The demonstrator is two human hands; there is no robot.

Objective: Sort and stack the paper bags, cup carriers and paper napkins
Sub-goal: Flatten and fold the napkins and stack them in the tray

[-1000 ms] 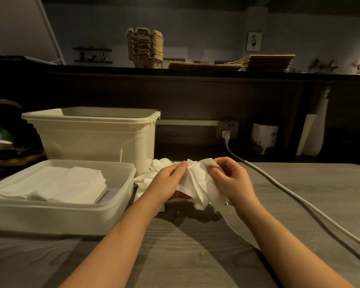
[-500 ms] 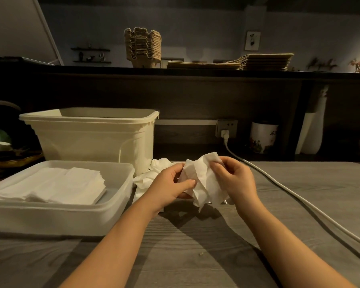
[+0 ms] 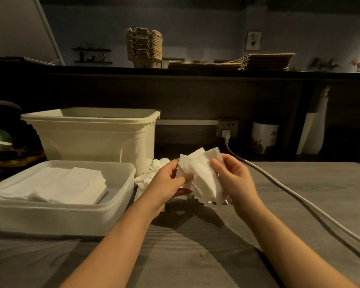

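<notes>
Gripping a small bunch of paper napkins [image 3: 202, 173] just above the surface [image 3: 195, 246]: pinched on 1 side between thumb and fingers of the left hand [image 3: 166, 181], held on the other by the curled fingers of the right hand [image 3: 235, 179]. Probably squaring up or separating the sheets, given the fanned, uneven edges.

Well along, by the look of it. Already stacked on the shelf [image 3: 195, 71] at the back: 1 nested tower of cup carriers [image 3: 143, 47] and, just beside it to the right, a flat pile of paper bags [image 3: 258, 62]. Already laid flat in the clear tray [image 3: 121, 196] on the left: a neat stack of napkins [image 3: 56, 183].

Left to do, as far as can be judged: flattening the held bunch and adding it to the tray, then dealing with the crumpled loose napkins [image 3: 150, 175] lying on the surface between the tray, the cream tub [image 3: 92, 138] and the left hand. No view into the tub from here, so no telling about further contents.

Also a white cable [image 3: 289, 196] trailing across the surface at the right, apart from the work.
</notes>
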